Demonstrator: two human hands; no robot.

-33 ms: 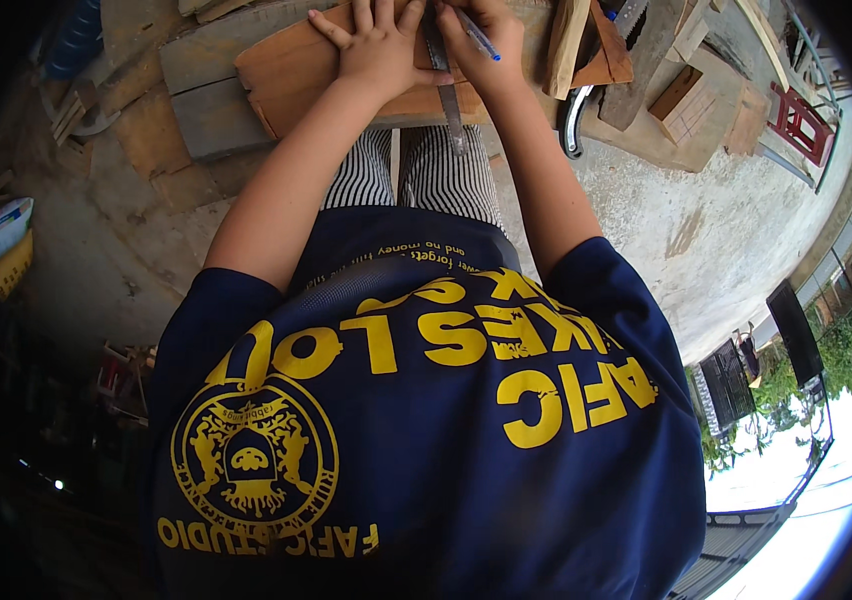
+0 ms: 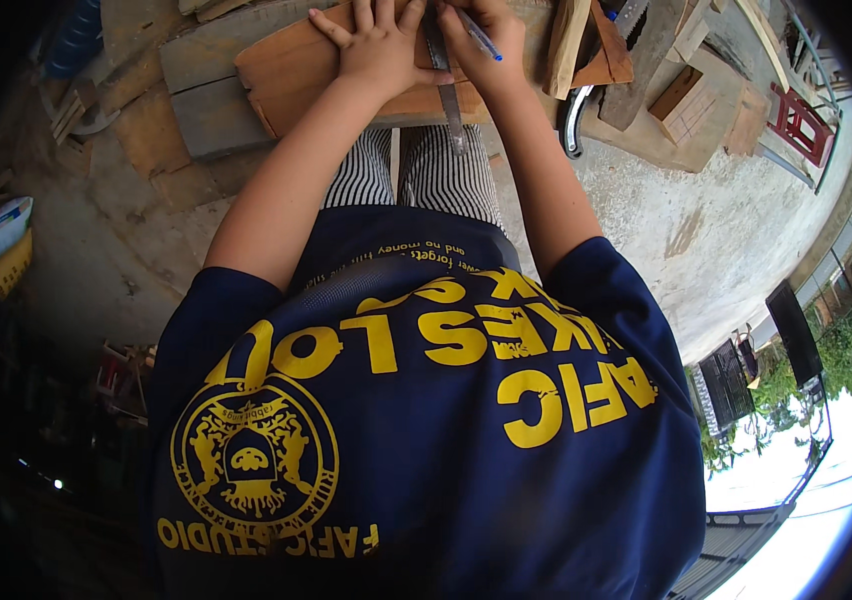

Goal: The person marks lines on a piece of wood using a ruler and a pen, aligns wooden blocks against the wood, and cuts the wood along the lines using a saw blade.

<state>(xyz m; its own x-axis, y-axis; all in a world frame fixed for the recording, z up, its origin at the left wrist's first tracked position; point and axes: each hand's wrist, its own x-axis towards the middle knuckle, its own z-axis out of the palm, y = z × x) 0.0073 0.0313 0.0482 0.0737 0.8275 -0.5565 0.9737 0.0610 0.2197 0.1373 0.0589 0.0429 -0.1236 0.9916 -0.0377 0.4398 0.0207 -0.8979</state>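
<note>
1. In the head view, the left hand [image 2: 376, 58] is lying flat on a reddish-brown board [image 2: 286, 75], its fingers spreading wide and its thumb stretching out to a metal ruler [image 2: 449, 105].
2. The right hand [image 2: 491, 45] is pinching a blue pen [image 2: 479, 36] between thumb and curled fingers, just right of the ruler; the upper edge is cutting off the pen's tip.
3. The ruler is crossing the board, its near end jutting past the edge above striped trousers [image 2: 436, 185].
</note>
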